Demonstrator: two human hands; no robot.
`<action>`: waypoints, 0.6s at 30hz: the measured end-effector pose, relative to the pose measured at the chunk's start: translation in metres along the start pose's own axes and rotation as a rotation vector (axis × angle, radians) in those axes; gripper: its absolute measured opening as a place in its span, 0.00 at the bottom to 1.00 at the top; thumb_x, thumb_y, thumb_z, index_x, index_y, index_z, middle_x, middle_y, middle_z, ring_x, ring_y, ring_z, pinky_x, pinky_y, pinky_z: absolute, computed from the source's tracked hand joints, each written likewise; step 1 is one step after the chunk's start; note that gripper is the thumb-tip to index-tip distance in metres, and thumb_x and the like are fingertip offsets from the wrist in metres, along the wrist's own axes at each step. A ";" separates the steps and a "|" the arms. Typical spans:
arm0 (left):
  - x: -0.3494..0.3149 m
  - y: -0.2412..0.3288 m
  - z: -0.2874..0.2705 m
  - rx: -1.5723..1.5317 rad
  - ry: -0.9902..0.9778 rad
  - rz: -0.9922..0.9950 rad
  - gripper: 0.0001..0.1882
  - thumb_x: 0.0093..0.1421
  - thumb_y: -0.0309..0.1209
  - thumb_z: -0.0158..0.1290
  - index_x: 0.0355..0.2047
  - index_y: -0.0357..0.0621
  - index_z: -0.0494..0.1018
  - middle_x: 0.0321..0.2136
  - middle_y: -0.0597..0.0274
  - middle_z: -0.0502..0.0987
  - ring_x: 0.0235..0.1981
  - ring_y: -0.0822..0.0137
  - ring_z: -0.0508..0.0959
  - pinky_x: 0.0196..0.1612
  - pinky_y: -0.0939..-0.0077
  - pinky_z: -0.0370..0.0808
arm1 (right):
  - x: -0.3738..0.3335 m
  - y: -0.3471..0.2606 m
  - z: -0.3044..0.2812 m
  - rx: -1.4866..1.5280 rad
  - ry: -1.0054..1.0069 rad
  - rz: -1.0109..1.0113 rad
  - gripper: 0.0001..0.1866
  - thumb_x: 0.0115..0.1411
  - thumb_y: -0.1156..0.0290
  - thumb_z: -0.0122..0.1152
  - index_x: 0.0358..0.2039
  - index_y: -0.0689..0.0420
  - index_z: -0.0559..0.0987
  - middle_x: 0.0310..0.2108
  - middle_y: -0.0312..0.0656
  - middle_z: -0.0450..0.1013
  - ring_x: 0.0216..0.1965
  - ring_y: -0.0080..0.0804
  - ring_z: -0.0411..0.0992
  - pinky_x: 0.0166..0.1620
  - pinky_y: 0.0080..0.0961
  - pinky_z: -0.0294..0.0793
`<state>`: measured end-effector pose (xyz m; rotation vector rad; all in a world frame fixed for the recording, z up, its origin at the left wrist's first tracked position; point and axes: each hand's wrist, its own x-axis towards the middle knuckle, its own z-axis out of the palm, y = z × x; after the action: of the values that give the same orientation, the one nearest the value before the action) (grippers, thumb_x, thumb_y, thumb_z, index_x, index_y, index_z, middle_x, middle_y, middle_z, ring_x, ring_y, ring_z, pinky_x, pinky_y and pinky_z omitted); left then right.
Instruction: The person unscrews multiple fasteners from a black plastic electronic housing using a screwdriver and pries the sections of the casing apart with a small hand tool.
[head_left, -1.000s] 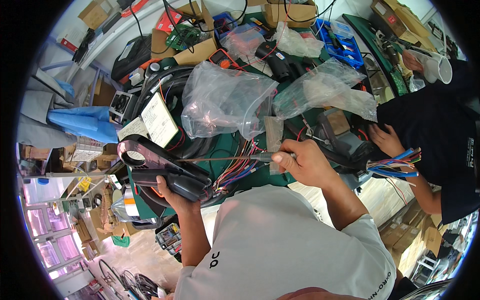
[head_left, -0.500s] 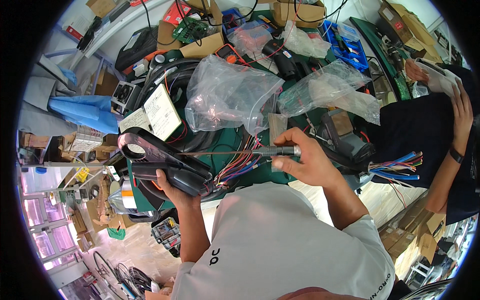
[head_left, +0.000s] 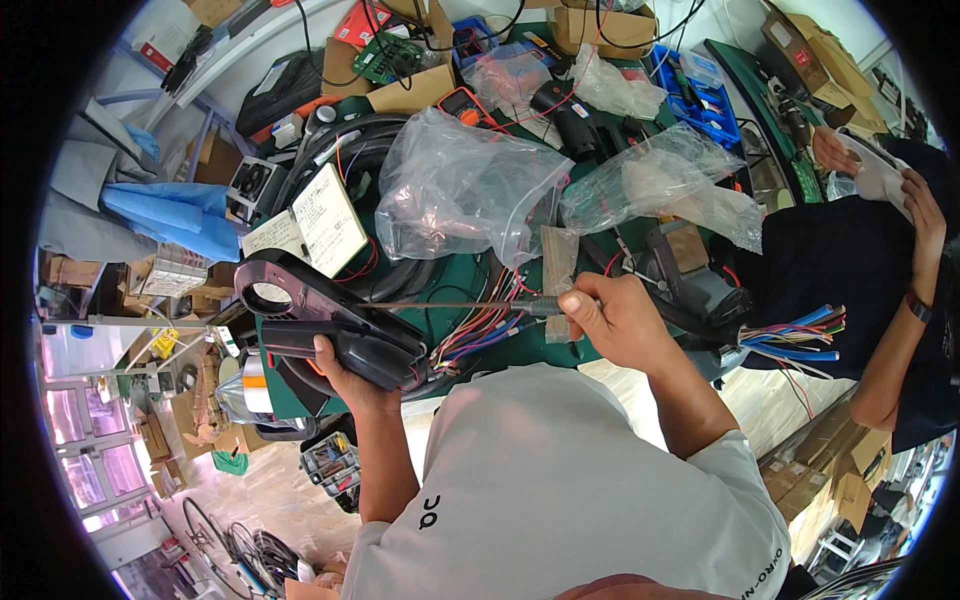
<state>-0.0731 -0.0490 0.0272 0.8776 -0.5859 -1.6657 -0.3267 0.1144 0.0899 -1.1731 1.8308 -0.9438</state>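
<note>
In my left hand (head_left: 358, 388) is a black plastic charging-gun housing (head_left: 345, 335), tilted, with a large round opening at its far left end. My thumb lies on its side; the other fingers are mostly hidden underneath. My right hand (head_left: 625, 322) is closed around the grey handle of a long thin screwdriver (head_left: 530, 307). Its shaft runs left, nearly level, to the upper face of the housing, where the tip cannot be made out. Several coloured wires (head_left: 478, 338) lie on the green table just right of the housing.
Clear plastic bags (head_left: 465, 190) cover the middle of the table, beside an open notebook (head_left: 328, 225) and thick black cables (head_left: 300, 165). Farther back are an orange multimeter (head_left: 463, 106) and a blue parts tray (head_left: 705, 100). Another person (head_left: 850, 270) stands at the right, near stripped cable ends (head_left: 800, 335).
My right hand has rolled over on the screwdriver handle, its thumb now on top and its fingers curled in. My left hand and the housing have stayed nearly still.
</note>
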 end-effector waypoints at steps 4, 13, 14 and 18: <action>0.001 -0.001 -0.001 0.012 -0.008 0.011 0.31 0.57 0.53 0.50 0.54 0.50 0.59 0.46 0.58 0.71 0.46 0.59 0.74 0.50 0.63 0.73 | 0.000 0.000 0.007 0.031 0.145 -0.227 0.20 0.58 0.56 0.61 0.36 0.62 0.71 0.27 0.48 0.74 0.29 0.37 0.76 0.31 0.30 0.72; -0.003 0.000 -0.001 0.001 -0.031 0.015 0.31 0.57 0.52 0.51 0.54 0.49 0.60 0.44 0.58 0.72 0.45 0.59 0.74 0.50 0.63 0.73 | -0.002 -0.005 0.003 -0.044 0.000 0.099 0.20 0.58 0.58 0.61 0.37 0.64 0.71 0.27 0.49 0.73 0.28 0.42 0.74 0.31 0.29 0.71; -0.004 0.001 0.001 0.001 -0.034 0.011 0.30 0.57 0.52 0.51 0.53 0.49 0.60 0.44 0.58 0.72 0.44 0.59 0.75 0.50 0.62 0.74 | -0.002 -0.005 0.003 -0.037 0.041 0.003 0.20 0.58 0.57 0.60 0.37 0.64 0.71 0.28 0.50 0.73 0.29 0.41 0.74 0.31 0.29 0.71; -0.004 0.001 0.002 -0.017 -0.011 0.005 0.30 0.57 0.52 0.51 0.53 0.48 0.61 0.44 0.58 0.73 0.44 0.59 0.75 0.49 0.63 0.74 | 0.000 0.002 0.013 0.114 0.183 -0.265 0.21 0.58 0.55 0.60 0.34 0.64 0.73 0.30 0.51 0.74 0.31 0.39 0.76 0.31 0.28 0.71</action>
<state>-0.0739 -0.0459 0.0299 0.8547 -0.5797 -1.6697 -0.3159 0.1127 0.0819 -1.3160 1.7614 -1.3266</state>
